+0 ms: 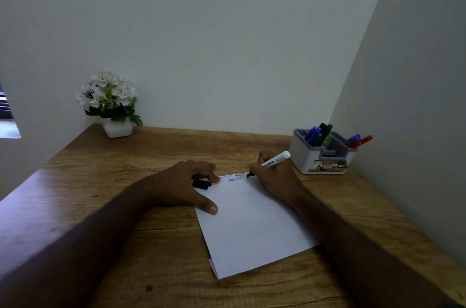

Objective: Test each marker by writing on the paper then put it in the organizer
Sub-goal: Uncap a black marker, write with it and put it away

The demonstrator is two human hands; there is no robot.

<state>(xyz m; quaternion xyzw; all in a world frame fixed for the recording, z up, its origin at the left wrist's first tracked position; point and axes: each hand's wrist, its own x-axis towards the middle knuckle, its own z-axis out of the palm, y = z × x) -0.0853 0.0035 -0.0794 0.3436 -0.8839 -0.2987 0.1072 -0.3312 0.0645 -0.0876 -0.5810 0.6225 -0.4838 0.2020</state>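
At the far left, well away from the paper [254, 227], a potted plant [111, 103] with white flowers stands in the back corner of the wooden desk [126, 244]. The left forearm comes in from the lower left and the left hand [185, 186] lies palm down over the paper's left edge. Its fingers are spread and mostly straight, the thumb tip resting on the paper's left margin and the fingertips reaching the sheet's far left corner. A black cap [201, 184] lies on the desk just off the paper's left edge, partly under those fingers; whether they touch it cannot be told.

The paper lies tilted on the desk, with short lines of red, blue and black lettering along its far edge, too small to read. A folded flap shows at its near corner.

The right hand [274, 176] rests on the paper's far right corner, fingers curled around a white marker [276, 160]. The marker's black tip is at the sheet's far right edge; its white end points up and to the right. Most of the barrel print is hidden by the fingers.

Right of the paper, near the side wall, stands a grey-and-white organizer [307, 158]. Blue, green and black markers stand in its left compartment, blue and red ones in its right.
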